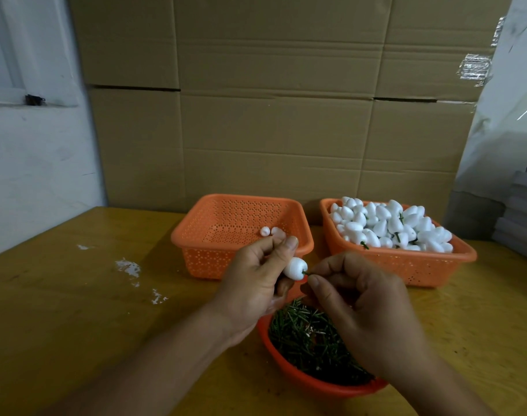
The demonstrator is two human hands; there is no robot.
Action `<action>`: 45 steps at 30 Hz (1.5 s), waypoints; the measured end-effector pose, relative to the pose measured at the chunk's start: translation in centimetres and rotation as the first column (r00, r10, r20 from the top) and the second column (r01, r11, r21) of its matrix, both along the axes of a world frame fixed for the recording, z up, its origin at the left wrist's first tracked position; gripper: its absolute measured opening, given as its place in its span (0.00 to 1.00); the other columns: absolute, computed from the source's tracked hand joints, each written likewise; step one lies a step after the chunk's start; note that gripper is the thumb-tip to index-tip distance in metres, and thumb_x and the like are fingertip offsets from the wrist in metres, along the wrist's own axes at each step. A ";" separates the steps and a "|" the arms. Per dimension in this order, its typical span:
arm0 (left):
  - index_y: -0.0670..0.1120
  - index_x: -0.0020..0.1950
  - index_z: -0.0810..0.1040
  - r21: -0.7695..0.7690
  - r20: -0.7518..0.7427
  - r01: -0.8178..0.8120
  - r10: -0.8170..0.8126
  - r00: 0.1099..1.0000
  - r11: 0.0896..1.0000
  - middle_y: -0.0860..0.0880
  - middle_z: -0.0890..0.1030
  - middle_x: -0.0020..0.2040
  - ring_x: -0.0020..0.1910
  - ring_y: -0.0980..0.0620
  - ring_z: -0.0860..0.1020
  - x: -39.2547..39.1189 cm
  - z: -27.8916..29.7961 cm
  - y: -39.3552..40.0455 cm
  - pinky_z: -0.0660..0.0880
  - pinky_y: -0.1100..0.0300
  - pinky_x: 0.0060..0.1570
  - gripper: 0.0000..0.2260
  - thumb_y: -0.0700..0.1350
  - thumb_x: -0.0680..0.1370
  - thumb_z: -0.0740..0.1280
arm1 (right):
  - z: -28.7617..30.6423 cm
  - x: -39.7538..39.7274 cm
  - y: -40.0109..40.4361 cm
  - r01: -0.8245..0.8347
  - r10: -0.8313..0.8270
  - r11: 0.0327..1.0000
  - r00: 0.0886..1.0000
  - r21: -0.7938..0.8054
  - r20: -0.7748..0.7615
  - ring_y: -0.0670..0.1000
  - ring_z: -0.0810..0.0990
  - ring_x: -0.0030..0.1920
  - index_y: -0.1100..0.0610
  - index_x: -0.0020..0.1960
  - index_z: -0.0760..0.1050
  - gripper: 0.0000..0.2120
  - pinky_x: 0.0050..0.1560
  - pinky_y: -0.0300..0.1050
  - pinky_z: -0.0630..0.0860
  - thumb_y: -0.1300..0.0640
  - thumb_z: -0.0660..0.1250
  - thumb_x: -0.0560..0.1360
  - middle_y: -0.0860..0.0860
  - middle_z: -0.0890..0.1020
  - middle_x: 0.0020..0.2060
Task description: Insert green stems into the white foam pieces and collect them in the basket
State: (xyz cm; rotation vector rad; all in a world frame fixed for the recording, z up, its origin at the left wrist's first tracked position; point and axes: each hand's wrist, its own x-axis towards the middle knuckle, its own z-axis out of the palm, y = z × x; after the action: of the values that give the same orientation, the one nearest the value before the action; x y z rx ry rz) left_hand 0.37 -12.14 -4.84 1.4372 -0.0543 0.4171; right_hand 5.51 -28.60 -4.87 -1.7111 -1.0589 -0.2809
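Foam piece held up over the table, just in front of the near wall of the left basket. Left hand grips it, thumb and fingers curled round its back end, blunt end facing right. Stem is a short green stub showing at the foam's right end; right hand pinches it between thumb and forefinger, other fingers curled in. How deep it has gone, cannot tell; only a little green shows.

Step in hand, by my read: seating the stem. To do it well: keep stem in line with the foam's long axis, push straight, no wobble, or the hole widens and the stem sits loose. Left grip firm but light, foam dents easily. Pinch close to the foam so the thin stem does not bend. Stop with a short stub left out.

Then drop it in a basket. Right basket is heaped with foam pieces, several with green stems showing, so likely the finished pile. Left basket holds only two or so white pieces near its front. Which one is supply is a guess.

Bowl of loose stems sits right under both hands, close for the next pick. White scraps on the table at left. Cardboard boxes behind.
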 end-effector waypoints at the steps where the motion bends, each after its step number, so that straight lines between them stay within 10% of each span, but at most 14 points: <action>1: 0.45 0.39 0.77 0.008 0.011 -0.010 0.010 1.000 1.000 0.48 0.67 0.25 0.18 0.58 0.62 0.0 0.0 -0.1 0.59 0.69 0.19 0.14 0.53 0.79 0.65 | -0.1 0.0 0.1 0.015 -0.015 1.000 1.000 0.002 0.011 0.42 0.85 0.36 0.51 0.47 0.80 0.04 0.37 0.51 0.82 0.59 0.73 0.75 0.40 0.86 0.36; 12: 0.38 0.52 0.80 -0.048 0.071 0.122 -0.118 0.990 0.991 0.47 0.73 0.32 0.24 0.55 0.68 0.0 -0.3 0.3 0.63 0.65 0.22 0.17 0.52 0.76 0.71 | 0.3 0.1 -0.1 0.172 -0.174 0.983 0.984 0.058 0.038 0.46 0.82 0.30 0.48 0.44 0.84 0.03 0.31 0.51 0.79 0.51 0.73 0.71 0.43 0.84 0.31; 45: 0.45 0.56 0.81 0.065 0.167 0.015 -0.026 0.986 0.998 0.54 0.69 0.27 0.22 0.58 0.62 -0.2 -0.4 -0.8 0.62 0.67 0.22 0.14 0.51 0.75 0.70 | -0.3 0.6 0.8 -0.059 0.146 0.965 0.930 0.255 -0.339 0.50 0.81 0.27 0.55 0.41 0.84 0.05 0.28 0.38 0.75 0.54 0.73 0.69 0.56 0.84 0.31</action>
State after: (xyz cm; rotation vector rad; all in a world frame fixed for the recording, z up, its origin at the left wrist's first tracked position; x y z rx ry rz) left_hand 0.17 -12.93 -5.21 1.4597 -0.2196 0.5231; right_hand 6.12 -27.78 -5.17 -1.4154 -0.8069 -0.0255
